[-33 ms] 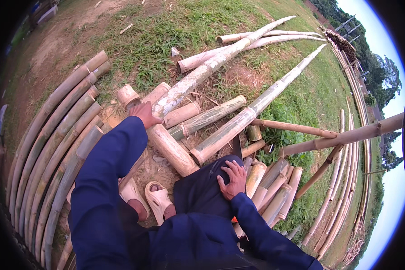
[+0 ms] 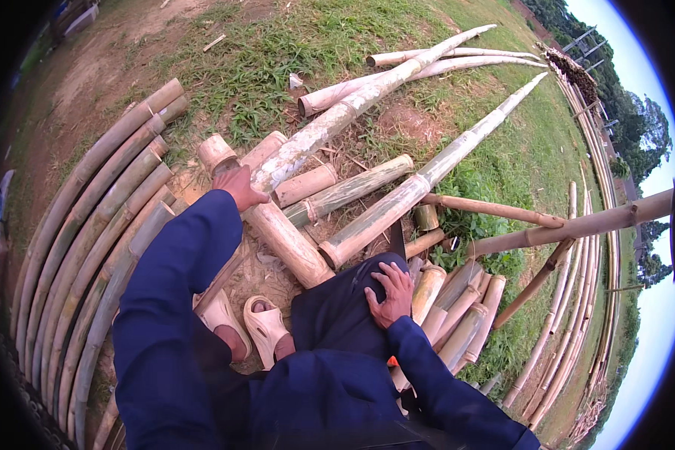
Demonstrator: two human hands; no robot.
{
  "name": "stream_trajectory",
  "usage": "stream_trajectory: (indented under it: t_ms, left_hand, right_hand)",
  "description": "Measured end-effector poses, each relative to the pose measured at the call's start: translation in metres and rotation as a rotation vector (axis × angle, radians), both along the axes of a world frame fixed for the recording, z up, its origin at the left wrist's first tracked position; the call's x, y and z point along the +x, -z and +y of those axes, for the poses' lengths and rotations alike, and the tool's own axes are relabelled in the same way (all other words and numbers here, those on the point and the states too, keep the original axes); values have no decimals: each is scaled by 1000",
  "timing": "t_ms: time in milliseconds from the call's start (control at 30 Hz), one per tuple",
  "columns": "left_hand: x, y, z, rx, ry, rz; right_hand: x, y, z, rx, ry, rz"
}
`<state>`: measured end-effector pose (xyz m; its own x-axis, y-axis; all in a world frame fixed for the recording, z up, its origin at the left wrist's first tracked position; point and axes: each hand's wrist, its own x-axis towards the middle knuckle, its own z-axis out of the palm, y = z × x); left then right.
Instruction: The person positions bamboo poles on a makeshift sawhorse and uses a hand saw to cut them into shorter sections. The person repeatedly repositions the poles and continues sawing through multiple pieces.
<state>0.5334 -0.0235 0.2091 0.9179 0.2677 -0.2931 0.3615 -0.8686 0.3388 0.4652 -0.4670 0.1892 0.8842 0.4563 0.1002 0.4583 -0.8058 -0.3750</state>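
My left hand (image 2: 238, 187) is closed over a thick, short bamboo log (image 2: 289, 244), at the near end of a long, pale, blotchy bamboo pole (image 2: 307, 146). Some of its fingers are hidden behind the log. The log slants from its cut far end down toward my knee, and the pole runs away to the upper right. My right hand (image 2: 391, 291) lies on my dark-trousered knee, fingers spread and holding nothing. A dark, flat strip (image 2: 397, 238) stands beside that knee; its kind cannot be made out.
Several bamboo poles (image 2: 97, 202) lie side by side at left. Cut bamboo pieces (image 2: 457, 315) are piled right of my knee. Another long pole (image 2: 427, 176) runs to the far right. A propped bamboo rail (image 2: 570, 231) juts in at right. Grass (image 2: 277, 52) and bare soil surround them.
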Motion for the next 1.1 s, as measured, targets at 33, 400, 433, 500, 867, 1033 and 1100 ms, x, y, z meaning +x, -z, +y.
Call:
stream_trajectory:
  t_ms: [33, 400, 433, 500, 867, 1033, 1100]
  left_hand:
    - [-19, -1, 12, -17, 10, -4]
    - [-333, -61, 136, -393, -165, 267]
    - [-363, -64, 143, -401, -204, 344]
    - [-453, -48, 168, -327, -302, 362]
    - [-632, 31, 187, 249, -500, 899]
    - [-580, -24, 202, 417, -580, 661]
    - [-520, -30, 194, 372, -518, 189]
  right_hand:
    - [-4, 2, -1, 4, -10, 2]
    - [-4, 4, -1, -68, -103, -64]
    - [-5, 3, 0, -75, -110, -79]
    - [-6, 1, 7, -55, -131, -77]
    - [-9, -10, 14, -90, -151, -135]
    - [-8, 0, 25, -64, -149, -141]
    - [-6, -1, 30, -86, -152, -139]
